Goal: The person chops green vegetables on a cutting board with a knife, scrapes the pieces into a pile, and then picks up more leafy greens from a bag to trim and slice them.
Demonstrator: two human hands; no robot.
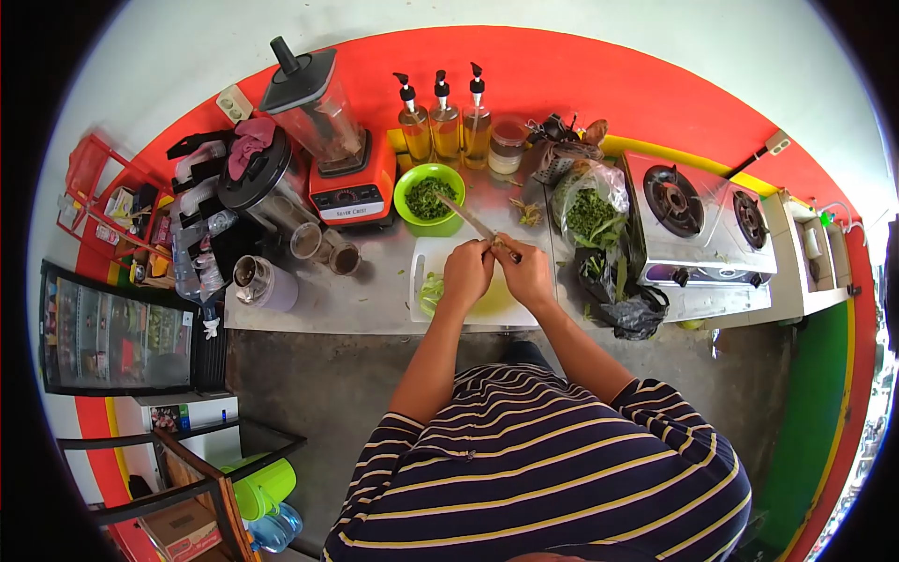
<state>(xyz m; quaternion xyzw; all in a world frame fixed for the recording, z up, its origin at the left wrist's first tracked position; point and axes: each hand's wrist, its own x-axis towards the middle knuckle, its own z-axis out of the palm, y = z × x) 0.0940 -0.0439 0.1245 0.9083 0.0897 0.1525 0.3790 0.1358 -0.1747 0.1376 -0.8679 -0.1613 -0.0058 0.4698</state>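
Observation:
Over the white cutting board (432,251), my two hands are close together. My right hand (526,272) is closed around the handle of a knife (471,218), whose blade points away and to the left. My left hand (467,273) is closed beside the blade's base, its fingertips on something small that I cannot make out. Pale green vegetable pieces (431,293) lie on the board left of my left wrist. Beyond the board, a lime green bowl (405,208) holds chopped green leaves (428,199). The knife tip is near the bowl's right rim.
A red blender (352,187) stands behind left, with two cups (345,259) before it. Pump bottles (446,126) line the back wall. To the right are a bag of greens (592,211), a black plastic bag (637,312) and a two-burner gas stove (702,253).

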